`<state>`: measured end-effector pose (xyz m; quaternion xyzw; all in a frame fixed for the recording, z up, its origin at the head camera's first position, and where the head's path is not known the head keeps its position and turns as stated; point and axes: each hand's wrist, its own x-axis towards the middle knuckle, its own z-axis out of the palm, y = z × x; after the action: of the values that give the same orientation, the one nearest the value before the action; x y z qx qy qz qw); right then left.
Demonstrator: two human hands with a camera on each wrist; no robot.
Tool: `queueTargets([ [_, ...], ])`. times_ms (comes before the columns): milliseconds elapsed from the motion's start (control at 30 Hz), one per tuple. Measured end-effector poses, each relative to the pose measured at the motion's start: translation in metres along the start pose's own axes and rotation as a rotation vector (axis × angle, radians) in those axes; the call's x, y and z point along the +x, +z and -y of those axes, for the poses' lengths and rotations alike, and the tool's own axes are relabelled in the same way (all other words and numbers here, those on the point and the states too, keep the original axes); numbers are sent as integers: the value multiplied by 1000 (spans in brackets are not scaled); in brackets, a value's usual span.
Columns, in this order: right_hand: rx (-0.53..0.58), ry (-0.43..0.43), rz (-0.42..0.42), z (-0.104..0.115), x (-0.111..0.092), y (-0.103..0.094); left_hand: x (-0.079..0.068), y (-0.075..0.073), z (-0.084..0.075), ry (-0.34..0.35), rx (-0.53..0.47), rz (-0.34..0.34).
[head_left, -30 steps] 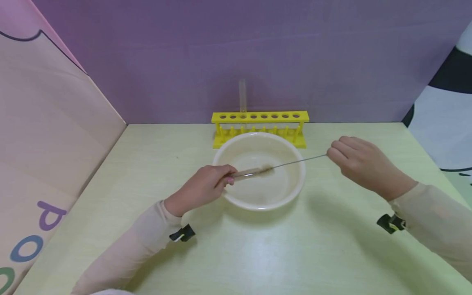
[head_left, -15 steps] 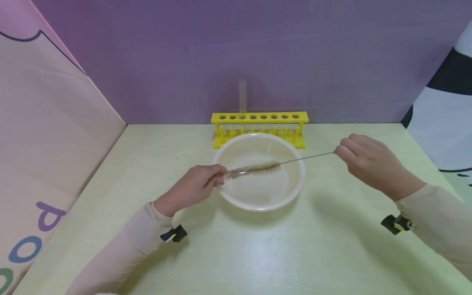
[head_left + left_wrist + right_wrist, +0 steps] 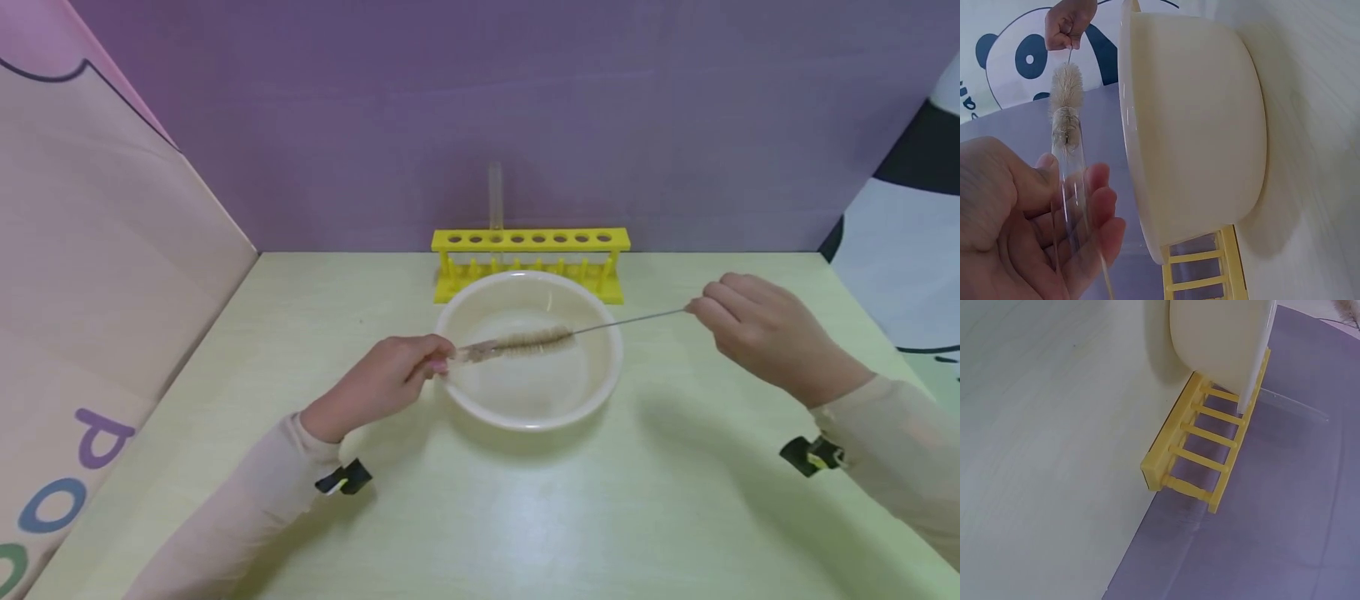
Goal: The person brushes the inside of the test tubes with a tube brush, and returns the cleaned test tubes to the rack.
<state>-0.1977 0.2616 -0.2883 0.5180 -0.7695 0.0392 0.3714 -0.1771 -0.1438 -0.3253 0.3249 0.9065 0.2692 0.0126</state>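
My left hand (image 3: 378, 379) holds a clear glass test tube (image 3: 1072, 200) above the left part of a cream basin (image 3: 531, 427). My right hand (image 3: 772, 337), off to the right, pinches the thin wire handle of a test tube brush (image 3: 536, 340). Most of the pale bristles lie outside the tube over the basin. In the left wrist view, the brush's tip end is still within the tube's mouth. Thumb and fingers of the left hand wrap the tube, and its far end is hidden in the head view. The right wrist view does not show the right hand.
Behind the basin stands a yellow test tube rack (image 3: 528, 242), with one upright clear test tube (image 3: 495, 196) in it. A purple backdrop (image 3: 337, 150) rises at the back edge of the pale table (image 3: 540, 525).
The hands have moved apart, the left leftward with the test tube and the right slightly rightward. Much more of the brush's bristles has come out of the tube.
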Motion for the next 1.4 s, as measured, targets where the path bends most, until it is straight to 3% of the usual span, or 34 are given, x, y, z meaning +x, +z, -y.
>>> queueTargets([
  [400, -54, 6, -12, -4, -11, -1, -2, -2, 6, 1, 9, 8],
  [633, -44, 25, -137, -4, -14, -1, -5, -5, 16, -27, 20, -30],
  [1167, -33, 35, -167, 4, -25, 5, -7, -12, 26, -40, 17, -94],
  [1400, -41, 42, -196, 6, -23, 6, -7, -14, 25, -42, 3, -86],
])
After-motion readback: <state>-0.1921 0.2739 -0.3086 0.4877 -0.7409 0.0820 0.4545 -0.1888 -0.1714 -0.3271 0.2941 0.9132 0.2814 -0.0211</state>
